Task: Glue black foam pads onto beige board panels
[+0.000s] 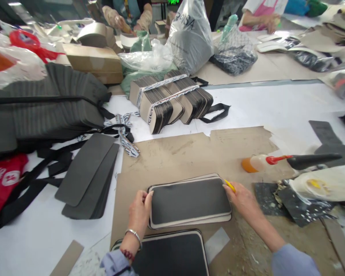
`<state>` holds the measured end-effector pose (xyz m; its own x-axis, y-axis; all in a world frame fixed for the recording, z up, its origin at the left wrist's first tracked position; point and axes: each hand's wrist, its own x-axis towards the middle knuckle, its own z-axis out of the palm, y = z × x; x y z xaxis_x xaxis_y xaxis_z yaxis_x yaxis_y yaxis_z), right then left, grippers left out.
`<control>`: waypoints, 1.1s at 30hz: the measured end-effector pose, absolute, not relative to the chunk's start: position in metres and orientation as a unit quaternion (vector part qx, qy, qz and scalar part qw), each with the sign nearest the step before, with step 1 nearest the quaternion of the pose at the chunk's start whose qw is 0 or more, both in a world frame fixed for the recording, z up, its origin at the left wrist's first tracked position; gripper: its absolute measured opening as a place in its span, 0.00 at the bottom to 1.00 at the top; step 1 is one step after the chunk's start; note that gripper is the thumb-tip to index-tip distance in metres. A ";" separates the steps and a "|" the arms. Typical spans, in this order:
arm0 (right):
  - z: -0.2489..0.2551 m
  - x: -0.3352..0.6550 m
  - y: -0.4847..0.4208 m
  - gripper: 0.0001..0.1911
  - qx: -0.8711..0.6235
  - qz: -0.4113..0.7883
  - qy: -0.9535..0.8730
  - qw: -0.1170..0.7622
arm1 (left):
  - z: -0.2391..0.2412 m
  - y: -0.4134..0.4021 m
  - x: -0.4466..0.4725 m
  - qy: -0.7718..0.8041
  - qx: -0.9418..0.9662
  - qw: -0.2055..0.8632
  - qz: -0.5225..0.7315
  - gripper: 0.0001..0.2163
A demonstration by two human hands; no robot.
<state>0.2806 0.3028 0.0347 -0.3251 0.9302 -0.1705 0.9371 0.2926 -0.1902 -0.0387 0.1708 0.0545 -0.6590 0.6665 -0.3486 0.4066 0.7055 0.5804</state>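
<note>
A dark grey rounded rectangular panel (pixel 189 201) with a pale border lies on a small stack of similar pieces on the brown board in front of me. My left hand (pixel 139 211) is closed at its left edge, thumb on top. My right hand (pixel 243 199) pinches a thin yellow stick-like tool (pixel 230 186), its kind unclear, and its fingers rest at the panel's right edge. Nearer to me, partly under my left forearm, lies a second stack of dark panels (pixel 172 255). Loose dark grey pieces (pixel 87 172) lie overlapped to the left.
A strapped bundle of panels (pixel 171 99) stands ahead, with a larger dark bundle (pixel 54 107) at left. To the right are a glue bottle with a red nozzle (pixel 258 163) and a glue-stained white container (pixel 319 184). Two people work across the table among plastic bags (pixel 189 38).
</note>
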 end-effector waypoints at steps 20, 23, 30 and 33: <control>0.063 0.265 0.297 0.20 0.589 -0.318 0.742 -0.036 | 0.037 0.144 -0.032 0.842 0.293 0.307 0.332 0.14; 0.076 0.261 0.297 0.21 0.559 -0.397 0.726 -0.053 | 0.039 0.146 -0.035 0.837 0.297 0.316 0.335 0.13; 0.087 0.258 0.294 0.21 0.593 -0.398 0.698 -0.058 | 0.078 0.131 -0.012 0.806 0.333 0.316 0.374 0.15; 0.100 0.254 0.290 0.21 0.621 -0.406 0.668 -0.057 | 0.093 0.115 0.032 0.726 0.379 0.421 0.390 0.12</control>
